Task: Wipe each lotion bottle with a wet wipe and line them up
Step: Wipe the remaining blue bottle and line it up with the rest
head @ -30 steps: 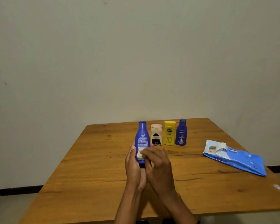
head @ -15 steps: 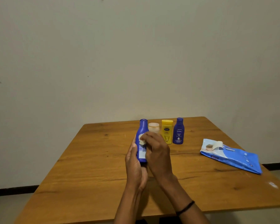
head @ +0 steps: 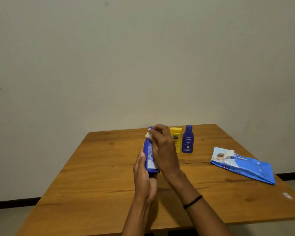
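Observation:
My left hand [head: 143,178] grips the lower part of a tall blue lotion bottle [head: 149,155], held upright above the table with its back label toward me. My right hand [head: 162,147] pinches a small white wet wipe [head: 148,134] against the bottle's neck, near the cap. Behind my right hand stand a yellow bottle [head: 176,138] and a smaller blue bottle [head: 187,139] side by side. A white bottle seen earlier is hidden behind my right hand.
A blue wet wipe pack [head: 242,165] lies flat on the right of the wooden table [head: 95,176], its flap peeled open. A plain wall rises right behind the table's far edge.
My right hand has slid the wipe up the blue bottle from its lower label to the neck. The left hand keeps its hold.

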